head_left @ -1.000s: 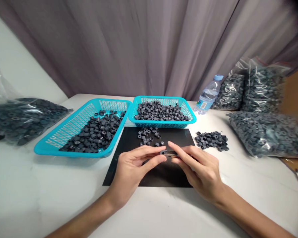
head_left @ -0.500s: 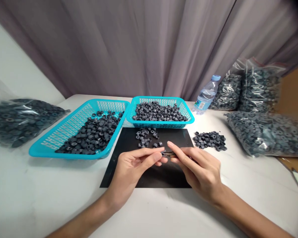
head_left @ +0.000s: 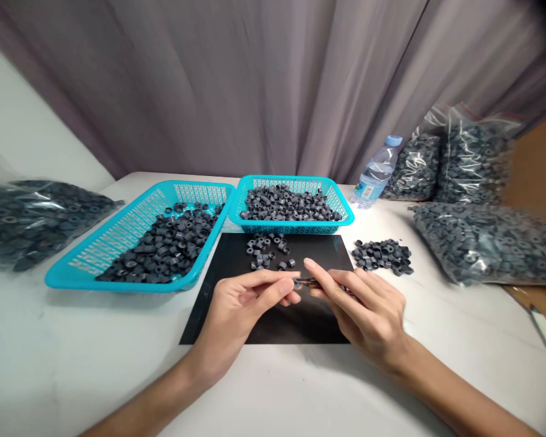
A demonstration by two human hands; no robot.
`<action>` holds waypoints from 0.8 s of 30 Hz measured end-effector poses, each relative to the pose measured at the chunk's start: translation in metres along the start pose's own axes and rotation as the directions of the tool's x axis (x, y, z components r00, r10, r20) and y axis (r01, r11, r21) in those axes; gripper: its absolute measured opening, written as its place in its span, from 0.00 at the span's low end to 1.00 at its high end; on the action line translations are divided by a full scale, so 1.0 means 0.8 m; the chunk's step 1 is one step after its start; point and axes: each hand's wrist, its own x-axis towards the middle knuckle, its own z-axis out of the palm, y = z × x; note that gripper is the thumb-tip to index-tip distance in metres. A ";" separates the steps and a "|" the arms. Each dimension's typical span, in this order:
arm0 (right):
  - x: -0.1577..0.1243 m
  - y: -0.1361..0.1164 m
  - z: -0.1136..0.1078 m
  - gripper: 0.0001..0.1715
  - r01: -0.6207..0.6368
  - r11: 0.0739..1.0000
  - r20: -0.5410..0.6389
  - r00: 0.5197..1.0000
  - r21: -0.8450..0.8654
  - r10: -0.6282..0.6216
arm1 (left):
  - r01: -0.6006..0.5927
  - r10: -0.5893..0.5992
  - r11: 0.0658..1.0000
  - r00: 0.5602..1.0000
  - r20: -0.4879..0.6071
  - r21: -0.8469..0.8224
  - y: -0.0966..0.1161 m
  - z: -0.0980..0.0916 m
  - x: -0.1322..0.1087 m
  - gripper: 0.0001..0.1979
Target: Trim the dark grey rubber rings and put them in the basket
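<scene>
My left hand (head_left: 250,303) pinches a small dark ring, mostly hidden by its fingertips, above a black mat (head_left: 282,328). From the right, my right hand (head_left: 368,303) grips thin metal tweezers (head_left: 308,281), whose tips reach the ring at my left fingertips. Several loose grey rings (head_left: 268,252) lie on the mat just beyond the hands. Another heap of grey rings (head_left: 382,256) sits on the white table, beyond my right hand and beside the mat.
Two turquoise baskets, one at left (head_left: 73,280) and one at the back (head_left: 291,227), hold many grey rings. A water bottle (head_left: 377,173) stands back right. Filled plastic bags lie at left (head_left: 40,218) and right (head_left: 491,243); others stand behind (head_left: 473,161).
The whole view has shifted slightly, with the baskets and mat a little further left. Both hands keep nearly the same pose, and the tweezers still meet the left fingertips.
</scene>
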 end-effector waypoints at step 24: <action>0.003 0.002 -0.007 0.36 0.085 0.988 -0.008 0.996 -0.129 -0.087 | 0.151 -0.141 0.984 0.984 0.104 -0.091 0.005 0.001 0.001 0.08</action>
